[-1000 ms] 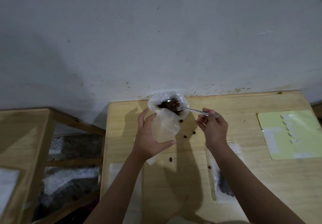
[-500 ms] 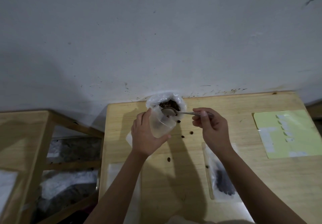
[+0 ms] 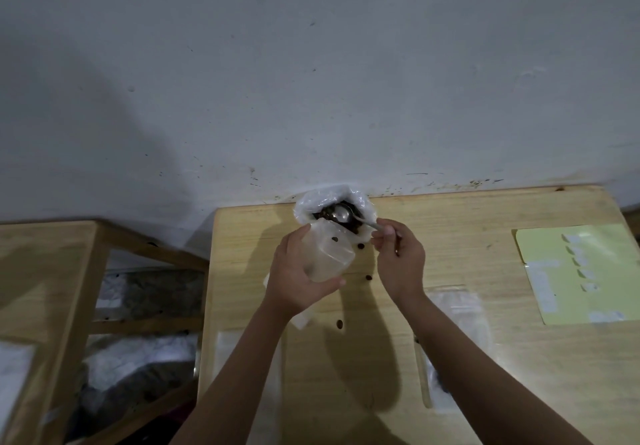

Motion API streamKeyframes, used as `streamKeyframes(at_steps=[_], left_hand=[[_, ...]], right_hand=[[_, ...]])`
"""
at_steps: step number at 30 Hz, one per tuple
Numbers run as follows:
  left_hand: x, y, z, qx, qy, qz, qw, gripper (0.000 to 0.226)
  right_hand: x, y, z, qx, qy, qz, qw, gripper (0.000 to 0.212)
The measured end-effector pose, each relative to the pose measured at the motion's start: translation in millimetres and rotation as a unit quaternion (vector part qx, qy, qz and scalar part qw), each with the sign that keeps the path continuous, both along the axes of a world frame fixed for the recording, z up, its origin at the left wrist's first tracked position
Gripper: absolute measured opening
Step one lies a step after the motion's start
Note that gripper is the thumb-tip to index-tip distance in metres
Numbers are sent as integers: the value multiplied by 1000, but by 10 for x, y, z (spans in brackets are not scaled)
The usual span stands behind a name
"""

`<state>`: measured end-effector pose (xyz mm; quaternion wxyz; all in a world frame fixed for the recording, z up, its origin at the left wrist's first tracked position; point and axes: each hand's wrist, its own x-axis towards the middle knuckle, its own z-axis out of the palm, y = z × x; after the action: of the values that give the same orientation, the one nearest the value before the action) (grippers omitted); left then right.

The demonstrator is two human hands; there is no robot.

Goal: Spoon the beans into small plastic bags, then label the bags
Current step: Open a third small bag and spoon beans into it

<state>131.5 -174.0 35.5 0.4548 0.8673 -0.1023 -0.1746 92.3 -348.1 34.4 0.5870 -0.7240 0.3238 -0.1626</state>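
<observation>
A white plastic sack of dark beans (image 3: 311,202) stands open at the table's far edge against the wall. My left hand (image 3: 294,278) holds a small clear plastic bag (image 3: 329,254) with its mouth held open, just in front of the sack; a bean or two show inside it. My right hand (image 3: 398,261) pinches the handle of a metal spoon (image 3: 341,214), whose bowl lies over the beans in the sack and looks empty.
Loose beans (image 3: 339,323) lie scattered on the wooden table (image 3: 485,209). A filled clear bag (image 3: 453,340) lies under my right forearm. A yellow label sheet (image 3: 581,271) sits at the right. Another flat bag (image 3: 225,358) lies near left. A wooden shelf unit (image 3: 69,271) stands to the left.
The spoon, loaded with beans a second ago, tipped at the small bag's mouth and has gone back into the sack, its bowl now bare. My left hand kept hold of the bag.
</observation>
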Motion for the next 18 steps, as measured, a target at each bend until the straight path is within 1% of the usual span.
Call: streamKeyframes(at_steps=[4,8,11,18], left_hand=[[33,-24,-14,-14,-10,-11,1000,108],[28,-23,-30,-20,-27,-16,999,107],[25,-27,-41,-17,-44,-22,999,106],[24,-17,-30,-2,-43,-17,999,107]], right_hand=[[103,67,-23,165,48,-84,982,24],[171,75,-5,267,64,-122,954,26],[193,60,37,293,60,-133,945,27],[117,-45,109,273,28,-142,951,27]])
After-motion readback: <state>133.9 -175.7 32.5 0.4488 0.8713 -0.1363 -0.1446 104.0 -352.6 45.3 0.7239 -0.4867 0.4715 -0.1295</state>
